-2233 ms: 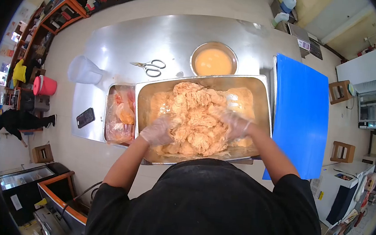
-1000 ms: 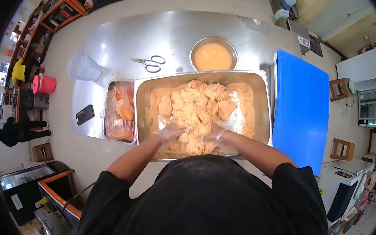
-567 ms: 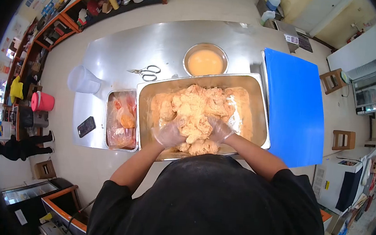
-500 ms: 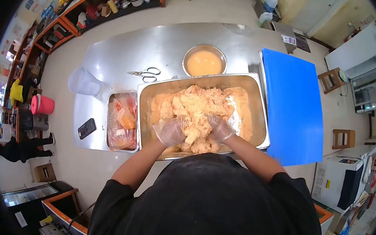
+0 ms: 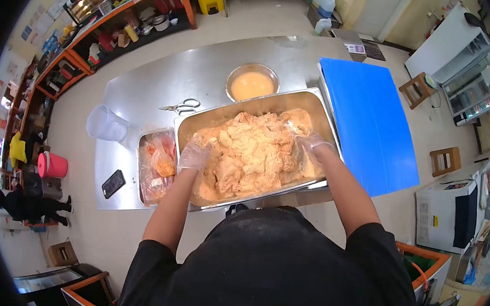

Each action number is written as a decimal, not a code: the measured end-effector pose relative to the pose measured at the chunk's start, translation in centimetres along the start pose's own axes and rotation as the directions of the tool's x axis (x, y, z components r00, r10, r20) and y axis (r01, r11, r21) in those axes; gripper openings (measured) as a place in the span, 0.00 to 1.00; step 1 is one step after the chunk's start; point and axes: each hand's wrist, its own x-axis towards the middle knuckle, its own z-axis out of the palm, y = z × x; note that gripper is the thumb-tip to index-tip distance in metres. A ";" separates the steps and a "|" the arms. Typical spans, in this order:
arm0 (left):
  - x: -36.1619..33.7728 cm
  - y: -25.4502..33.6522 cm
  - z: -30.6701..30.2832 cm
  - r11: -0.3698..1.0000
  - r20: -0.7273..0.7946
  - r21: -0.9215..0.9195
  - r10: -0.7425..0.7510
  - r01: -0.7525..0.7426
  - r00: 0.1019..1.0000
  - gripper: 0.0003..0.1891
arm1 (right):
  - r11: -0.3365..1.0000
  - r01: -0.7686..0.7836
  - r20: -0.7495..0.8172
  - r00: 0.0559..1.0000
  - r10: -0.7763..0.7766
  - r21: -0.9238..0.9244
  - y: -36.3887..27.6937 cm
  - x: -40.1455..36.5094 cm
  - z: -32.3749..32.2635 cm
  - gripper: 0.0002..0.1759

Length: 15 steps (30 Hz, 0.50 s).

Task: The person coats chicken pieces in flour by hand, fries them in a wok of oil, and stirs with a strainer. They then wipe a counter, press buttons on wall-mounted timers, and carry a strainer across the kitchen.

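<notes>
A deep steel pan [image 5: 249,102] holds a heap of flour-coated meat pieces [image 5: 251,150] that look like chicken, with loose orange-tinted flour around them. At the heap's left side is my left hand [image 5: 194,155] in a clear plastic glove, its fingers apart and touching the coating. My right hand [image 5: 314,143], gloved the same way, lies along the right side of the heap, fingers stretched into the flour and partly hidden. Neither hand grips a piece that I can see. Beyond the pan stands a round steel bowl [image 5: 231,88] of orange liquid.
Left of the pan, a smaller tray [image 5: 141,164] holds plastic-bagged food. Scissors [image 5: 182,107], a clear plastic pitcher [image 5: 107,123] and a phone [image 5: 113,183] lie on the steel table [image 5: 158,75]. A blue board [image 5: 370,126] borders the pan's right. A person in black [image 5: 33,204] is far left.
My hands have moved apart, from the middle of the heap out to its two sides. The meat pieces they held up between them now lie in the broad heap. The view has shifted slightly.
</notes>
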 end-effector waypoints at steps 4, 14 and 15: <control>6.3 -1.5 4.2 0.961 0.357 0.139 0.177 -0.240 0.917 0.31 | 0.981 0.192 -0.011 0.981 -0.193 -0.036 0.1 6.7 4.8 0.46; 6.8 1.7 14.6 0.956 0.265 -0.249 0.220 -0.154 0.939 0.40 | 0.941 0.231 0.413 0.853 -0.319 0.249 -4.7 8.7 8.8 0.52; 6.9 1.3 15.6 0.953 0.282 -0.278 0.202 -0.122 0.938 0.39 | 0.931 0.154 0.425 0.857 -0.292 0.331 -3.6 10.0 9.7 0.47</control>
